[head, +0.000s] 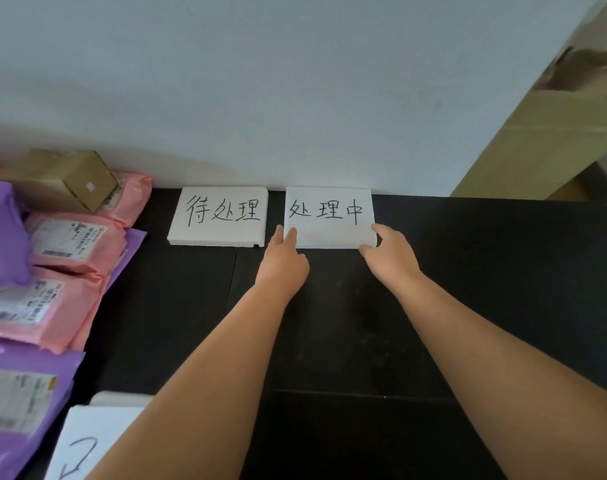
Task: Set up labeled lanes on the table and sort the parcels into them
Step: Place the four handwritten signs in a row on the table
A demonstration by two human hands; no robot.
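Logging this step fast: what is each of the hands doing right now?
Left hand: fingers on the left edge of the 处理中 sign.
Right hand: gripping that sign's lower right corner.

Three white label boards are in view on the desk (pixel 502 306): one lettered 待处理 (pixel 219 216), one lettered 处理中 (pixel 329 213), and a third (pixel 87 441) at the near edge, partly hidden by a forearm. Two hands show, the left hand (pixel 283 263) and the right hand (pixel 393 258). At least three pink parcels (pixel 77 244), at least three purple parcels (pixel 4 233) and one brown cardboard box (pixel 66 178) lie piled at the left; the pile runs past the picture's edge, so the parcel counts are not certain.
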